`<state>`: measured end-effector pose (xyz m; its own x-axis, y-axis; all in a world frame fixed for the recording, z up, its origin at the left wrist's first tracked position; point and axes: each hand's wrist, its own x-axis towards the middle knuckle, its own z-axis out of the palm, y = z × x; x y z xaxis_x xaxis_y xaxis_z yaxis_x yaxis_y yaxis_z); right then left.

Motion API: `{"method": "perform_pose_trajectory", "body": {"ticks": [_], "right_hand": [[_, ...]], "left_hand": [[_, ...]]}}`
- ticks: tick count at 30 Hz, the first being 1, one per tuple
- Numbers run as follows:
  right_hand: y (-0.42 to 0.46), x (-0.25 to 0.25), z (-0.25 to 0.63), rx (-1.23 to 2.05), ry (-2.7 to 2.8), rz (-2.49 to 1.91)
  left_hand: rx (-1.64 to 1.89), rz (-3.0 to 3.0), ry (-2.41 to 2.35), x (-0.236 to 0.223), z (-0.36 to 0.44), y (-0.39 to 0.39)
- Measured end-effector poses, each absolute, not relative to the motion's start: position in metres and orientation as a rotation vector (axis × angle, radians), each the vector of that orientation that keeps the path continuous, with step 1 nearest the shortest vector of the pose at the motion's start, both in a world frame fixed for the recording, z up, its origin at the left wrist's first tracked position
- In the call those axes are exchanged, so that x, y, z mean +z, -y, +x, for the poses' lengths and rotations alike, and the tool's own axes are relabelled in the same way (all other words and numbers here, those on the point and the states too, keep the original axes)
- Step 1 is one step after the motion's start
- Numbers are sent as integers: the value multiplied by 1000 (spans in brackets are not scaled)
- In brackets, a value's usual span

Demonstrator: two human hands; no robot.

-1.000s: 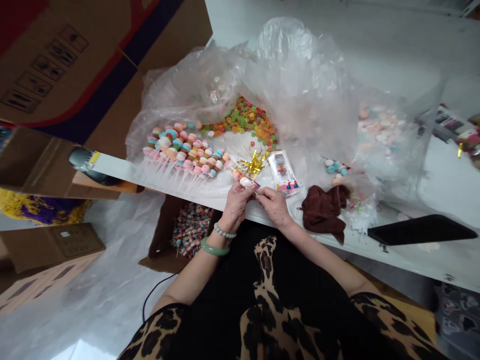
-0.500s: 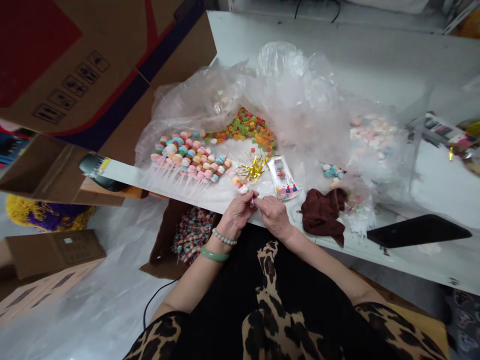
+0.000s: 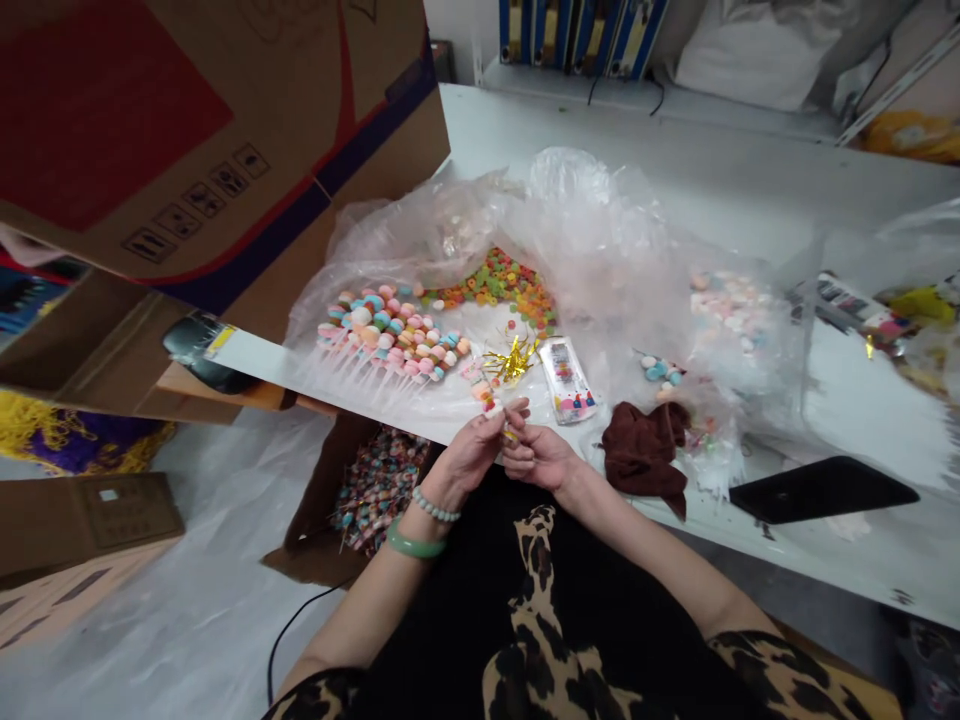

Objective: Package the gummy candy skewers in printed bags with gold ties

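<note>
My left hand (image 3: 480, 440) is closed, its fingertips pinched on a candy skewer (image 3: 486, 392) of pastel, red and yellow sweets that points away from me. My right hand (image 3: 538, 455) touches the left one, fingers curled in a pinch. A small yellow bit (image 3: 511, 435) shows at its fingers; I cannot make out what it is. Just beyond the hands lie gold tinsel strands (image 3: 512, 360) and a white printed packet (image 3: 567, 378). Finished-looking rows of marshmallow skewers (image 3: 394, 330) on white sticks lie to the left, beside loose ring-shaped gummies (image 3: 502, 285).
Clear plastic sheeting (image 3: 592, 230) covers the table's middle. A brown cloth (image 3: 645, 445) and a black phone-like slab (image 3: 823, 488) lie at right, below bagged marshmallows (image 3: 739, 310). A large carton (image 3: 300, 130) stands left. Below the edge, an open box (image 3: 379, 485) holds many skewers.
The view has tilted up, so the table sits lower in the picture. My right hand has rolled, now showing its curled fingers and the small yellow bit. The left hand keeps its pinch.
</note>
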<state>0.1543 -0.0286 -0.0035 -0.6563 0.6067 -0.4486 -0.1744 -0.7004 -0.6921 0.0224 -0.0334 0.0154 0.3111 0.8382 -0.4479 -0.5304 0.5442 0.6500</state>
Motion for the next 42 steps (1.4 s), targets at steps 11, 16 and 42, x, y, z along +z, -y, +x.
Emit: {"method": "perform_pose_trajectory", "body": {"ticks": [11,16,42], "right_hand": [[38,15,135,732,1965,-1367],[17,-1,138,1576,1342,-1336],[-91,10,148,965,1738,-1601]], "left_hand": [[1141,-16,-956,-2,32,20],[1083,138,-852,4,23,31],[1388,638,-1512,-17,-33,19]]}}
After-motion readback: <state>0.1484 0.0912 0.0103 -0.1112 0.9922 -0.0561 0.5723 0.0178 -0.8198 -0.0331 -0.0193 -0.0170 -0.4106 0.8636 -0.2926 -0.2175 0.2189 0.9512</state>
